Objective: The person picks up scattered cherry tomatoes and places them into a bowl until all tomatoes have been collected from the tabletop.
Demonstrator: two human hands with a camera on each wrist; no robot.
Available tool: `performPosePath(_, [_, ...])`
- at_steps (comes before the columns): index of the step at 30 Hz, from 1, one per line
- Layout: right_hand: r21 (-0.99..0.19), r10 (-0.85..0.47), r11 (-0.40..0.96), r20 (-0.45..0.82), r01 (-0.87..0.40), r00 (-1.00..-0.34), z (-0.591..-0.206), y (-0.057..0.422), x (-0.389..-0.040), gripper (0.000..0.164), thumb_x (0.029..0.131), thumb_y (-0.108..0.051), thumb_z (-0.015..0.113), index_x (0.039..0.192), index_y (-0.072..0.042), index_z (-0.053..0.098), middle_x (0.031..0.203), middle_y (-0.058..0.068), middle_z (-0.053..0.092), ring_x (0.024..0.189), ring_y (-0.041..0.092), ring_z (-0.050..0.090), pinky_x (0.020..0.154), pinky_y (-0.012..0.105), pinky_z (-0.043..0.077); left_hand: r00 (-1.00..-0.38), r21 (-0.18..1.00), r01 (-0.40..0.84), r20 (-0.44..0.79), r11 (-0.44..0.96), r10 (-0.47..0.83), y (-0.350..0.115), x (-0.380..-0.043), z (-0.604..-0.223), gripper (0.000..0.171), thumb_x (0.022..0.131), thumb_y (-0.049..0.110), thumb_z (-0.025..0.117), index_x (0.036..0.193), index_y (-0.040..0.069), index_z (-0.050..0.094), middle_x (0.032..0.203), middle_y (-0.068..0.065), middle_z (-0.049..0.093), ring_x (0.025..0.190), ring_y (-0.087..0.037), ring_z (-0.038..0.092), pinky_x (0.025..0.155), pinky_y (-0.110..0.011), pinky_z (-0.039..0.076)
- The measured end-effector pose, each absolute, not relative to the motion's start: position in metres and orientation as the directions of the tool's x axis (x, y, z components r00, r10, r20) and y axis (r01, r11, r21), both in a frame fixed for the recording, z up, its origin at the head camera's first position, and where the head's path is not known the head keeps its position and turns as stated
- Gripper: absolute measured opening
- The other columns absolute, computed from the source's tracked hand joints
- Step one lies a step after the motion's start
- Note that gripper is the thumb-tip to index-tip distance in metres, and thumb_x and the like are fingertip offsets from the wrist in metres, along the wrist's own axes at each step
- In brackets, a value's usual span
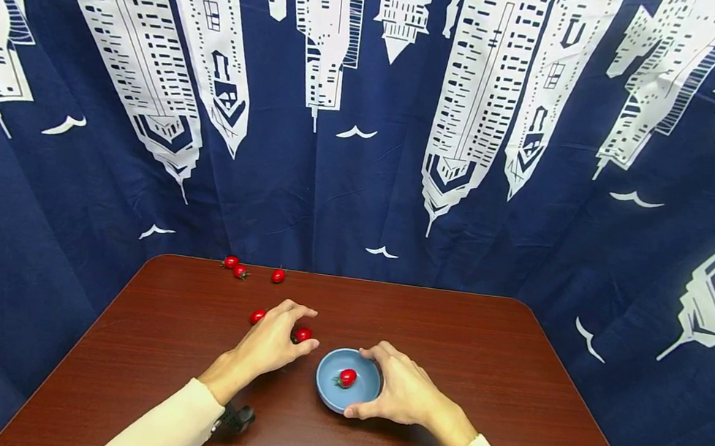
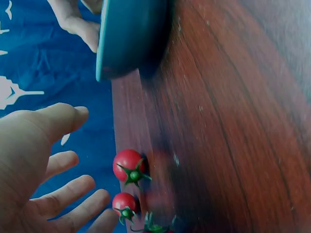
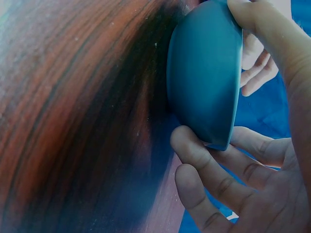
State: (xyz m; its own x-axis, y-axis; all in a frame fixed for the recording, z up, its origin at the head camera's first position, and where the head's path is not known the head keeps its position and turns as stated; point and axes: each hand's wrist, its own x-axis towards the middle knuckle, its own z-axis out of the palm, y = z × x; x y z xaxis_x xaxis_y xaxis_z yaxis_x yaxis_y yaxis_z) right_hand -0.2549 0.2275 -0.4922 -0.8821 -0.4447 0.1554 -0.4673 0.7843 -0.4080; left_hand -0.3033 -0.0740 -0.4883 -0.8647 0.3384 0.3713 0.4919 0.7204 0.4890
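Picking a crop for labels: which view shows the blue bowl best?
Head: looks down into the blue bowl, tomato included; right hand covers little of it. Left wrist: outside only, cut off by the frame. Right wrist: outside close up, inside hidden.

Curtained nook, skyline-print cloth [image 1: 360,201], brown table [image 1: 451,329]

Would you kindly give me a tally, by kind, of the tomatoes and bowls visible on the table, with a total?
Tomatoes: 6
Bowl: 1
Total: 7
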Motion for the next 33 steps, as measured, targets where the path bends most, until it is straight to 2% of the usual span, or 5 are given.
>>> performPosePath(5, [-0.41,-0.449,0.781,0.157,-0.471,-0.88,-0.493,0.228,-0.255,0.099,0.071,-0.074,0.104,0.144,-0.015,0.074,0.129,-0.009,0.075,0.11,0.013,0.076,0.087,0.033,0.063,-0.867,0.485,0.491,0.353,0.724,0.352,-0.076,-0.309,-0.492,0.051,0.089,0.02,0.102,0.135,0.009,0.083,0.128,-0.015,0.079,0.108,-0.03,0.077,0.103,-0.051,0.067])
performPosePath(12, [-0.41,-0.45,0.78,0.157,-0.473,-0.879,-0.493,0.227,-0.255,0.099,0.07,-0.074,0.105,0.144,-0.015,0.074,0.129,-0.008,0.076,0.11,0.012,0.076,0.087,0.032,0.063,-0.862,0.456,0.501,0.333,0.735,0.381,-0.074,-0.316,-0.5,0.041,0.087,0.01,0.102,0.125,0.006,0.086,0.12,-0.013,0.08,0.108,-0.028,0.078,0.102,-0.05,0.066])
performPosePath(19, [-0.406,-0.447,0.783,0.16,-0.471,-0.88,-0.492,0.227,-0.255,0.101,0.07,-0.075,0.105,0.145,-0.015,0.074,0.129,-0.009,0.075,0.111,0.012,0.076,0.087,0.032,0.062,-0.827,0.446,0.553,0.395,0.704,0.4,-0.079,-0.335,-0.523,0.027,0.086,-0.004,0.096,0.108,0.009,0.085,0.105,-0.009,0.081,0.091,-0.024,0.074,0.087,-0.042,0.066])
performPosePath(26, [-0.413,-0.451,0.776,0.165,-0.477,-0.877,-0.492,0.228,-0.254,0.1,0.07,-0.074,0.105,0.144,-0.014,0.074,0.129,-0.008,0.076,0.11,0.012,0.075,0.087,0.031,0.062,-0.794,0.435,0.597,0.441,0.674,0.419,-0.084,-0.35,-0.543,0.027,0.087,-0.001,0.096,0.108,0.011,0.085,0.103,-0.007,0.084,0.089,-0.022,0.074,0.085,-0.038,0.066])
performPosePath(33, [-0.416,-0.453,0.771,0.174,-0.482,-0.874,-0.493,0.229,-0.254,0.098,0.07,-0.073,0.105,0.143,-0.015,0.075,0.129,-0.008,0.076,0.111,0.011,0.075,0.088,0.031,0.062,-0.804,0.45,0.583,0.437,0.676,0.402,-0.083,-0.355,-0.554,0.029,0.085,-0.001,0.098,0.107,0.012,0.085,0.103,-0.006,0.084,0.088,-0.02,0.075,0.084,-0.037,0.066])
